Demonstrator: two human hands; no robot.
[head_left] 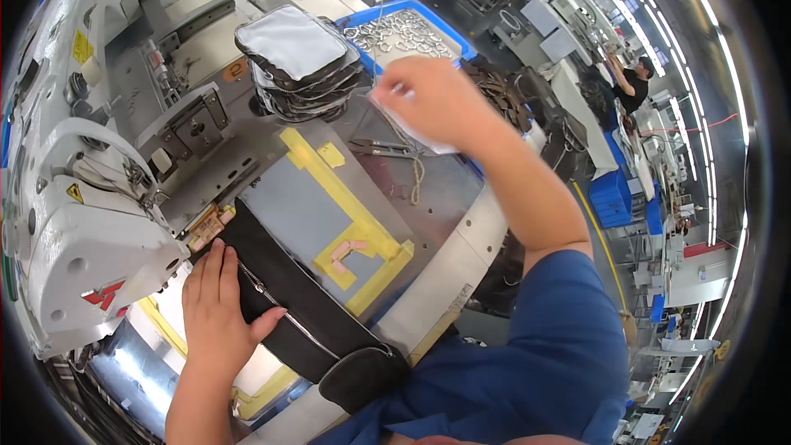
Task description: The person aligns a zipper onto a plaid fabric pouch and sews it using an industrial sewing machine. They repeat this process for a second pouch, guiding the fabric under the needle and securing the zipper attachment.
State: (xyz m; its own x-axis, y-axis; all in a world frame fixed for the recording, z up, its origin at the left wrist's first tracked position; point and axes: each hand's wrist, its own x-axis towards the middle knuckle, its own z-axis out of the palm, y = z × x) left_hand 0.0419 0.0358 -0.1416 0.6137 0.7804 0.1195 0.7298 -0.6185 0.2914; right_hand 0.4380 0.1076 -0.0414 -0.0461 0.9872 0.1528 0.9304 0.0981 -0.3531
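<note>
Left grip (221,313) on zippered fabric (309,290), blue tray (446,26) of loops (395,35)

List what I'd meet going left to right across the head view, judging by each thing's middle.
White sewing machine head, left hand, black zippered fabric piece, right hand, co-worker in the background.

Blue crates (610,199) (a dark-clad co-worker (634,89) farther back) stand near a yellow floor line (599,239).
</note>
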